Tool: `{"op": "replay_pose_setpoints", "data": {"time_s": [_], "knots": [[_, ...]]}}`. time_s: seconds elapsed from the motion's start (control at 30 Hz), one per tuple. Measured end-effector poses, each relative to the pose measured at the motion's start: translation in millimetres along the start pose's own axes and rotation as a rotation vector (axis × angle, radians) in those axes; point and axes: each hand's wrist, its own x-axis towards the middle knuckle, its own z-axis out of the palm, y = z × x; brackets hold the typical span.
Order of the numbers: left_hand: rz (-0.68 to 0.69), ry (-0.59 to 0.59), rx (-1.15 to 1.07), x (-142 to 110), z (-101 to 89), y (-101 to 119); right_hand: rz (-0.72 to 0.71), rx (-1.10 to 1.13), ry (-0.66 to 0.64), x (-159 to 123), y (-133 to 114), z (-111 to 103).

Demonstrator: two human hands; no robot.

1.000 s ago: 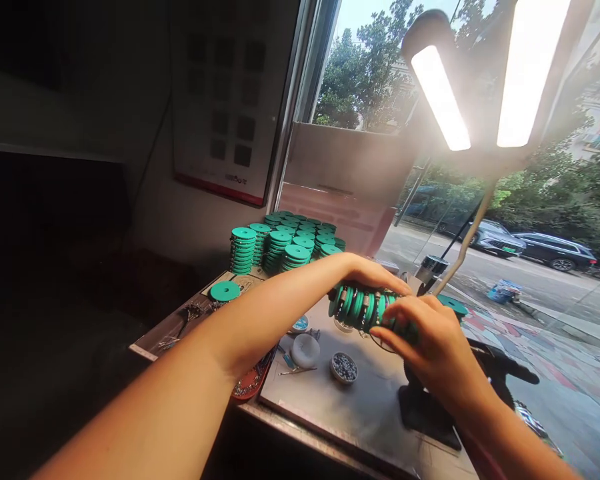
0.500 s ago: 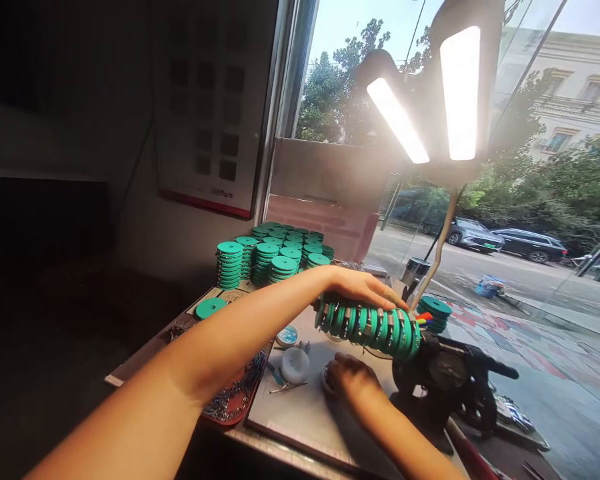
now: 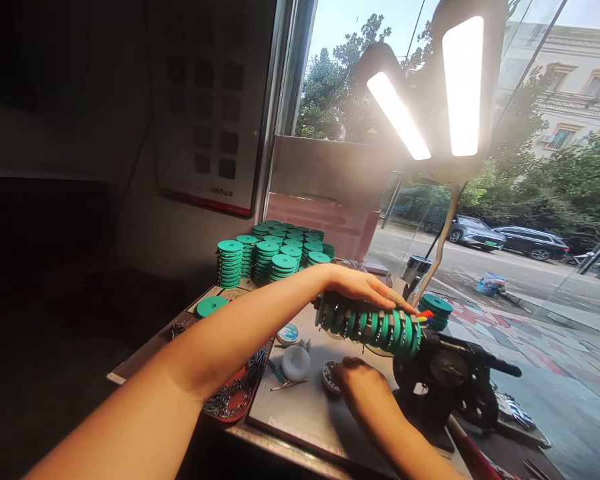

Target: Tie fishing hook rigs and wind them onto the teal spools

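A row of green discs point(image 3: 380, 327) with small metal pieces between them is mounted on a dark hand-cranked fixture point(image 3: 450, 367). My left hand point(image 3: 367, 290) lies along the top of the row with its fingers stretched out; a tan cover sits on one fingertip, and the thumb is hidden. Below the row, my right hand point(image 3: 363, 380) is beside a small round dish point(image 3: 331, 377) of tiny shiny pieces. Its fingers are drawn together in shadow, and whatever they hold cannot be made out. A white round container point(image 3: 295, 363) stands left of the dish.
Stacks of green discs point(image 3: 283, 263) stand at the back left, with a single disc point(image 3: 211, 307) nearer. A red tray point(image 3: 233, 403) of small metal parts lies at the left. A two-panel lamp point(image 3: 463, 87) shines above; more discs point(image 3: 435, 307) are behind the fixture.
My right hand has shifted a little right, off the small dish, so its contents show more. My left hand stays on the disc row, its fingers reaching slightly farther right.
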Motion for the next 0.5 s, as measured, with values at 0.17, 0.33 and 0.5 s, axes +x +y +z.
{"op": "replay_pose_setpoints", "data": {"time_s": [0.17,0.33,0.5], "knots": [[-0.035,-0.013,-0.022,1.6,-5.9,-8.0,-0.119,0.236,-0.027,-22.1,-4.1,-35.8],[-0.063,-0.004,-0.005,2.7,-8.5,-9.9,-0.128,0.792,-0.075,-26.4,9.0,-79.6],[-0.148,0.147,0.08,0.7,-6.0,-9.3,-0.051,0.947,0.04,7.0,32.1,-127.9]]}}
